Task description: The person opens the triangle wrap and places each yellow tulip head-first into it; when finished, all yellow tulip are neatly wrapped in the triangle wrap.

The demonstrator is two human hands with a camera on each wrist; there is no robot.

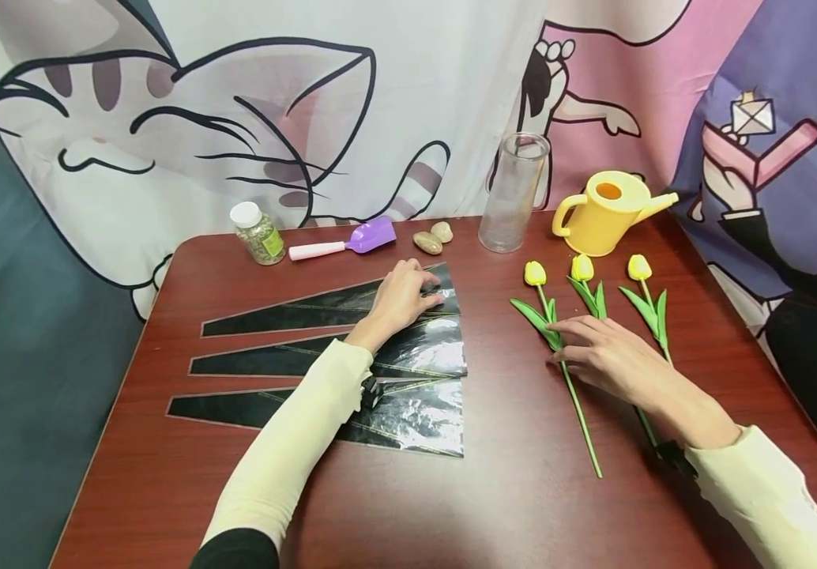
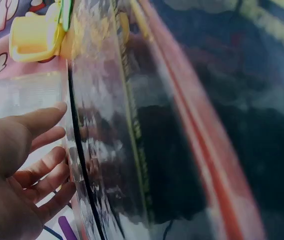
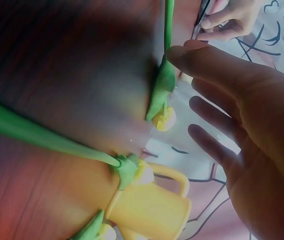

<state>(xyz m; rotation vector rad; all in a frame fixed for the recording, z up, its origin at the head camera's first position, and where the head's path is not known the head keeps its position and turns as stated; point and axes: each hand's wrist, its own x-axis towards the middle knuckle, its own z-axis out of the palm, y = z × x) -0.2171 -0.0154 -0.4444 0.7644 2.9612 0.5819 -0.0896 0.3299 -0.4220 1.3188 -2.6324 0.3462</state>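
Three black, glossy, wedge-shaped wrapping sheets lie side by side on the dark red table (image 1: 522,506). My left hand (image 1: 419,294) rests with its fingers laid on the right end of the top sheet (image 1: 295,312). In the left wrist view its straight fingers (image 2: 57,150) touch the shiny sheet's edge (image 2: 112,125). Three yellow tulips lie to the right. My right hand (image 1: 565,344) lies open over the left tulip (image 1: 535,273), its fingertips touching the stem and leaf. In the right wrist view that hand (image 3: 191,90) hovers by a leaf (image 3: 162,85) and holds nothing.
At the back stand a clear glass vase (image 1: 513,194), a yellow watering can (image 1: 604,209), two stones (image 1: 433,239), a purple scoop (image 1: 352,241) and a small jar (image 1: 257,233). A cartoon-cat cloth hangs behind the table.
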